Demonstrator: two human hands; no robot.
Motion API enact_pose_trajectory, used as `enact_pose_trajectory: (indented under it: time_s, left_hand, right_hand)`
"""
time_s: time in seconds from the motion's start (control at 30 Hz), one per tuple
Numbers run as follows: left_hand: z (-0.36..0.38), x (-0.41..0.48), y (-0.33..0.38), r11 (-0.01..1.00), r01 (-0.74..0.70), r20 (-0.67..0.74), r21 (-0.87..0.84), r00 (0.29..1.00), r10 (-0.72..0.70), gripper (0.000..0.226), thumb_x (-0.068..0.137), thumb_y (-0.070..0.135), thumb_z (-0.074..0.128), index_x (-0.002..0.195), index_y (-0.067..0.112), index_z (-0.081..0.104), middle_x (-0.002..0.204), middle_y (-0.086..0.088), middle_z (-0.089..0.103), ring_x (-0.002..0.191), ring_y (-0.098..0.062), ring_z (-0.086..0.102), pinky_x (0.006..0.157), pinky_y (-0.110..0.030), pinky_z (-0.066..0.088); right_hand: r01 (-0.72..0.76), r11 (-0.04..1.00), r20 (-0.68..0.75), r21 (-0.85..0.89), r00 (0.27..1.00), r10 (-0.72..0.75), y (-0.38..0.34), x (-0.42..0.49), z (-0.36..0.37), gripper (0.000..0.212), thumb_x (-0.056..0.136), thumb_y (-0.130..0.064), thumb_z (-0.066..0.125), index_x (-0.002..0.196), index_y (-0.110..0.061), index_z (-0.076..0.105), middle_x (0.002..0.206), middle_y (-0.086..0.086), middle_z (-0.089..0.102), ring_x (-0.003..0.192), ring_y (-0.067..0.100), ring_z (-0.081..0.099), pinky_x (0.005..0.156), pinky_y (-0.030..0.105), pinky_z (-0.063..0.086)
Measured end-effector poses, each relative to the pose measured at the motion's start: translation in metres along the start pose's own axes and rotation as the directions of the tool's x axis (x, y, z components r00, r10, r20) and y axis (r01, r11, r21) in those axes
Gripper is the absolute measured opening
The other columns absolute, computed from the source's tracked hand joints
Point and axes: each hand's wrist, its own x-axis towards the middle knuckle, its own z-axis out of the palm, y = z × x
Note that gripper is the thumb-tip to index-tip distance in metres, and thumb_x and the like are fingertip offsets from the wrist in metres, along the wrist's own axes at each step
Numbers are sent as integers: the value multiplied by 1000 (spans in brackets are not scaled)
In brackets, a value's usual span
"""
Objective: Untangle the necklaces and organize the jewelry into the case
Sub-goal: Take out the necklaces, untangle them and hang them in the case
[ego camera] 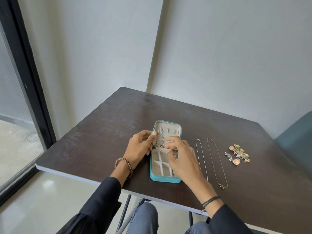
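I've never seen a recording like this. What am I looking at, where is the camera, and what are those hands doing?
There is no machine here: a person wears one camera on the head, looking down at their own hands. On the dark table lies an open teal case, its lid propped up. The left hand steadies the lid, while the right hand works at a silver chain hanging inside the lid; how firmly it is gripped is hard to tell. To the right, two thin necklaces lie straight, side by side, and beyond them a small pile of earrings waits.
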Motion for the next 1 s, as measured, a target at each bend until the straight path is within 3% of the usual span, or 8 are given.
enact_pose_trajectory:
  time_s: [0.1, 0.2, 0.27, 0.37, 0.47, 0.57, 0.77, 1.0]
  left_hand:
    - [2, 1, 1, 1000, 22, -72, 20, 997, -20, 26, 99, 34, 60, 112, 12, 67, 66, 2, 64, 45, -6, 49, 51, -18, 46]
    - [3, 1, 4, 993, 28, -151, 117, 989, -10, 21, 98, 26, 63, 114, 14, 64, 89, -1, 70, 48, -3, 55, 50, -16, 48]
    - [4, 1, 9, 982, 26, -183, 188, 983, 9, 20, 96, 22, 65, 115, 15, 63, 107, 2, 68, 64, -6, 63, 54, -17, 51]
    - [7, 6, 22, 922, -25, -175, 387, 980, 99, 20, 94, 17, 65, 114, 15, 65, 118, 4, 64, 101, -14, 63, 81, -25, 53]
    - [17, 13, 39, 868, -92, -105, 487, 981, 163, 15, 93, 15, 66, 106, 18, 70, 109, 6, 68, 94, -11, 62, 83, -25, 50]
    - [37, 20, 55, 825, -165, 36, 540, 984, 173, 11, 90, 16, 68, 100, 19, 73, 101, 10, 69, 83, -6, 60, 79, -22, 47]
    - [92, 44, 74, 745, -235, 246, 624, 964, 97, 12, 86, 16, 69, 96, 18, 76, 100, 1, 75, 97, -14, 67, 90, -27, 52]
    - [145, 69, 63, 617, -240, 329, 750, 944, -33, 20, 90, 14, 63, 103, 21, 76, 109, -2, 73, 103, -22, 68, 93, -37, 54]
  right_hand:
    - [-5, 1000, -7, 25, 1000, 5, 4, -3, -4, 34, 94, -11, 61, 125, -24, 58, 116, -8, 68, 113, 5, 57, 77, -6, 34]
    - [-1, 999, -19, 34, 1000, 2, 7, -7, -10, 27, 95, -11, 60, 120, -20, 61, 113, -10, 69, 115, 8, 53, 82, -7, 28]
    - [-6, 999, -24, 45, 1000, 7, 9, -7, -14, 23, 96, -13, 61, 118, -20, 62, 112, -11, 68, 113, 6, 52, 83, -8, 27]
    - [-18, 996, -5, 85, 1000, 18, 12, -3, -22, 23, 97, -17, 59, 119, -22, 64, 110, -12, 67, 111, 4, 51, 81, -2, 32]
    - [-22, 993, 34, 115, 999, 18, 16, 4, -32, 21, 98, -19, 59, 118, -24, 66, 107, -16, 68, 110, 6, 52, 87, 16, 40]
    - [-25, 992, 7, 120, 1000, 25, 29, 13, -43, 17, 95, -18, 61, 110, -22, 68, 102, -13, 71, 104, 7, 60, 86, 20, 42]
    - [-135, 990, 8, 45, 991, 135, 79, 39, -65, 14, 90, -17, 67, 103, -17, 71, 91, -5, 73, 88, 11, 69, 88, 28, 54]
    - [-261, 961, 105, -92, 957, 270, 132, 60, -70, 17, 91, -17, 65, 105, -21, 73, 93, -4, 70, 102, 23, 67, 91, 39, 56]
